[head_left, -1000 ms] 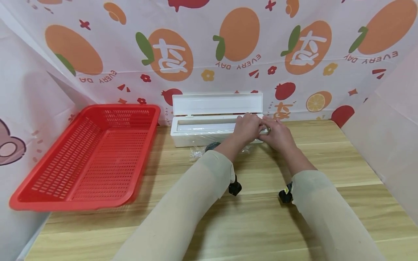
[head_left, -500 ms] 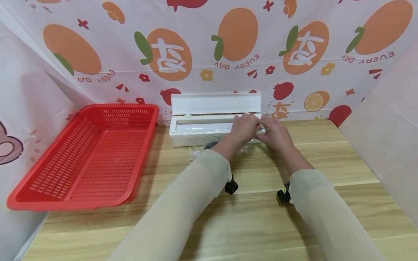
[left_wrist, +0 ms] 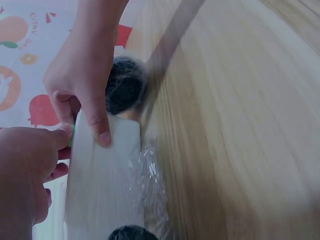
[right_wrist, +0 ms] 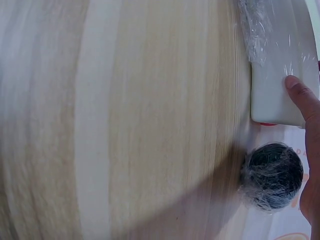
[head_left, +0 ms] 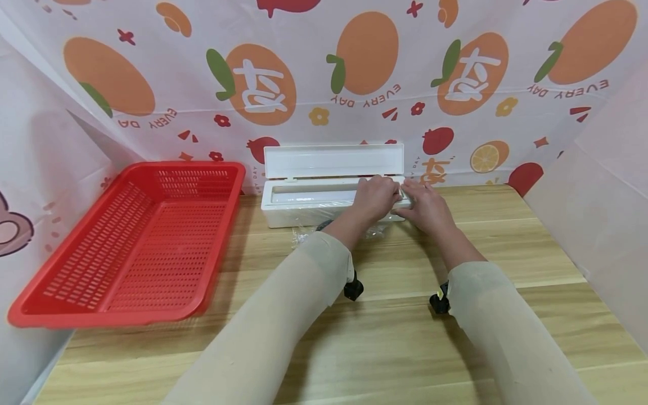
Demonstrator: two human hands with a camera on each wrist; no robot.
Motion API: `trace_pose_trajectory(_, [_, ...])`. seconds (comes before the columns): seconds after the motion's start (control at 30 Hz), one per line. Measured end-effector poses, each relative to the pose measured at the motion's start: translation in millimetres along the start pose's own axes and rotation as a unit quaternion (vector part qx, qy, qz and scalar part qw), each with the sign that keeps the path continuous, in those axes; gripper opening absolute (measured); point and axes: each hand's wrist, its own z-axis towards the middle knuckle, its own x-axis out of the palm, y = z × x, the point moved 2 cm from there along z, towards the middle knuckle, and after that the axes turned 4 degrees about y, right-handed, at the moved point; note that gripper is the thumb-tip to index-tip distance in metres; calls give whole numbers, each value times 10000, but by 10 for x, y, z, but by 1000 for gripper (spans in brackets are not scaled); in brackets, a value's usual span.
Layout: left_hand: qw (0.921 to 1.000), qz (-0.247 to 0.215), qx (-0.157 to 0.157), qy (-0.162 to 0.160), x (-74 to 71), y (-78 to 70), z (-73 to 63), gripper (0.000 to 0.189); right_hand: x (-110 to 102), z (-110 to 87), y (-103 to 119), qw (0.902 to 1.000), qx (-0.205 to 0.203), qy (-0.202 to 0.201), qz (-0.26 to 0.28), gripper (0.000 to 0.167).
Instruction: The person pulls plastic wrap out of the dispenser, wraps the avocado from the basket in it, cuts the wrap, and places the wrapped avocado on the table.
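Observation:
A white cling film dispenser (head_left: 283,216) stands at the back of the table, its lid (head_left: 334,161) raised. Clear film (left_wrist: 153,182) hangs over its front and bunches up below. At the right part of the dispenser, my left hand (head_left: 373,198) pinches a small green piece (left_wrist: 72,136) on the upper edge, mostly hidden by fingers. My right hand (head_left: 431,207) grips the dispenser's right end, thumb pressed on the front wall. Beside that end is a dark round thing (right_wrist: 274,176) wrapped in film. Another dark round thing (head_left: 324,225) shows in front of the dispenser, partly covered by my left arm.
A red perforated plastic basket (head_left: 215,281) stands to the left. Wood-grain tabletop (head_left: 395,349) lies in front of the dispenser. Behind it hangs a fruit-print cloth (head_left: 309,73), with pale cloth (head_left: 612,185) along the right side.
My left hand has slid a little to the left along the dispenser, so the gap between the hands is slightly wider. My right hand keeps its grip. The view has shifted slightly.

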Motion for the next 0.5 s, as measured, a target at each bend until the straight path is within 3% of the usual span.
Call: trace_pose_trajectory(0.5, [9995,-85,155,264,-131,254,-162,21,7,-2,14,10000,3,40,-47,78])
